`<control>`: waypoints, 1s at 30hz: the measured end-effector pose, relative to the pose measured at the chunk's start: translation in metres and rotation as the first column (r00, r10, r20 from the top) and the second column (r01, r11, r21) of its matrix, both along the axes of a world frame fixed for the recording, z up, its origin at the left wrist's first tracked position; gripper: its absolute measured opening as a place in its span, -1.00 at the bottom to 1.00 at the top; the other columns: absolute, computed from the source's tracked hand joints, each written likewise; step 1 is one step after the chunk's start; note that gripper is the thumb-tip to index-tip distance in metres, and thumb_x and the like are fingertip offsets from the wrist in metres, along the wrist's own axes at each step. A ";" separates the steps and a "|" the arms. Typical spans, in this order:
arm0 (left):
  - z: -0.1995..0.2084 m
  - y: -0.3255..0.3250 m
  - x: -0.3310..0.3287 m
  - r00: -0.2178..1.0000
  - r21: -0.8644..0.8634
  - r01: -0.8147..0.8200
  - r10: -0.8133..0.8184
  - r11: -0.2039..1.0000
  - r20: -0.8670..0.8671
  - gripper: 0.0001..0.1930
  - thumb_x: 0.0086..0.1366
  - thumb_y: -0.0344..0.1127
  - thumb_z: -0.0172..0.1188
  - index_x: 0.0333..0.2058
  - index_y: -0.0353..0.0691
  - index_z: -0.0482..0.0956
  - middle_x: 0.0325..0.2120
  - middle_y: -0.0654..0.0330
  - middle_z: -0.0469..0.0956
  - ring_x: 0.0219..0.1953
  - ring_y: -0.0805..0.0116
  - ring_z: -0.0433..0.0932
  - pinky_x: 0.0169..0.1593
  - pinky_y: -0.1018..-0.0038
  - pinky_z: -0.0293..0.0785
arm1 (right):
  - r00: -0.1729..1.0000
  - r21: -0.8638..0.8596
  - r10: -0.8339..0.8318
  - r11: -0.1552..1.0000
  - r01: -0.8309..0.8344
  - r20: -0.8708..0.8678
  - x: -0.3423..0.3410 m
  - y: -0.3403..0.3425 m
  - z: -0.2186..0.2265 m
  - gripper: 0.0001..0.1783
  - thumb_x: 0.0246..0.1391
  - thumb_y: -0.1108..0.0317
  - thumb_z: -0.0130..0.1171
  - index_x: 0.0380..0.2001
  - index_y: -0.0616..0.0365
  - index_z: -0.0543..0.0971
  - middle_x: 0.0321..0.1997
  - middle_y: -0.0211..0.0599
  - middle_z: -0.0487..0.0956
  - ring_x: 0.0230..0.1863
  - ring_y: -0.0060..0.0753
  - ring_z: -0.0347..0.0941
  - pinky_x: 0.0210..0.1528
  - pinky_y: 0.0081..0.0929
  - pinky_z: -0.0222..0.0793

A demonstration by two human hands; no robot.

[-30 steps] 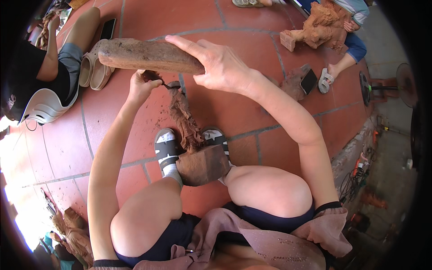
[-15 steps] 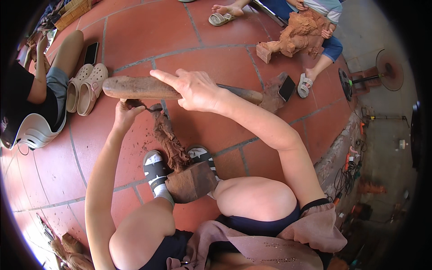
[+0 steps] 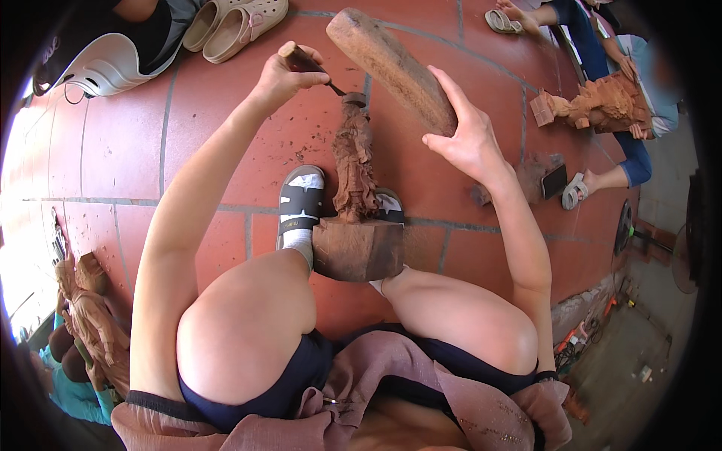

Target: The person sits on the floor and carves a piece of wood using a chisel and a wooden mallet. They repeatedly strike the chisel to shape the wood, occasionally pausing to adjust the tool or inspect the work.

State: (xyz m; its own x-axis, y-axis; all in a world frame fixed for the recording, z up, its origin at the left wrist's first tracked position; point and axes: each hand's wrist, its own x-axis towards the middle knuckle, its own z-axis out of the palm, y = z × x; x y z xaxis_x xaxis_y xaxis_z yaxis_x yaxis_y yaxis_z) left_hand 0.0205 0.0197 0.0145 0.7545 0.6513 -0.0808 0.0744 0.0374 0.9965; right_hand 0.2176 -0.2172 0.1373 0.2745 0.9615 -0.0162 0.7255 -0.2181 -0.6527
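Observation:
My left hand (image 3: 283,77) is closed around the wooden handle of a chisel (image 3: 302,60). The chisel's thin dark blade slants down to the far end of a carved wooden figure (image 3: 353,154), seemingly touching it. That brown figure has folds cut along its length, and its blocky base (image 3: 359,246) rests between my lower legs, nearest me. A thick, rounded wooden mallet (image 3: 395,69) is in my right hand (image 3: 472,139), with fingers along one side and the thumb at the near end. The mallet is raised to the right of the chisel, apart from it.
My sandalled feet (image 3: 301,197) flank the figure on red floor tiles scattered with wood chips. At the right, another person holds a carving (image 3: 602,104); a phone (image 3: 554,182) lies nearby. Pale clogs (image 3: 244,26) and a white stool (image 3: 113,64) are at upper left, more carvings (image 3: 98,323) lower left.
The mallet has swung from lying crosswise over the chisel to a slant at its right, with my right hand moving right. The chisel handle is now uncovered. My view has turned leftward.

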 end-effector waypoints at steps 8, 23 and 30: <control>-0.025 -0.007 0.008 0.999 -0.029 0.019 -0.018 0.999 0.033 -0.68 -0.06 -0.50 0.45 -0.30 -0.28 0.56 -0.38 0.24 0.62 -0.29 0.47 0.59 -0.14 0.53 0.54 | 0.995 0.001 0.052 0.999 -0.052 0.089 -0.014 0.004 0.015 -0.03 -0.23 0.57 0.28 0.32 -0.16 0.18 0.25 -0.15 0.38 0.25 -0.07 0.32 0.25 -0.29 0.30; -0.039 -0.016 0.012 0.995 0.007 -0.062 0.061 0.998 0.083 -0.62 0.00 -0.61 0.35 -0.16 -0.34 0.52 -0.30 0.16 0.62 -0.24 0.40 0.59 -0.11 0.45 0.54 | 0.839 -0.046 0.209 0.976 -0.215 0.503 -0.002 0.052 0.026 0.03 -0.21 0.48 0.27 0.34 -0.51 0.11 -0.38 -0.17 0.46 -0.35 -0.09 0.51 -0.29 -0.20 0.51; -0.035 -0.019 0.010 0.996 -0.081 -0.046 0.052 0.996 0.078 -0.68 0.01 -0.65 0.32 -0.21 -0.31 0.57 -0.28 0.18 0.63 -0.21 0.41 0.59 -0.08 0.48 0.53 | 0.862 -0.145 0.229 0.973 -0.182 0.453 -0.008 0.042 0.022 -0.14 -0.06 0.42 0.20 0.32 -0.40 0.17 -0.28 -0.02 0.51 -0.31 -0.04 0.55 -0.28 -0.19 0.52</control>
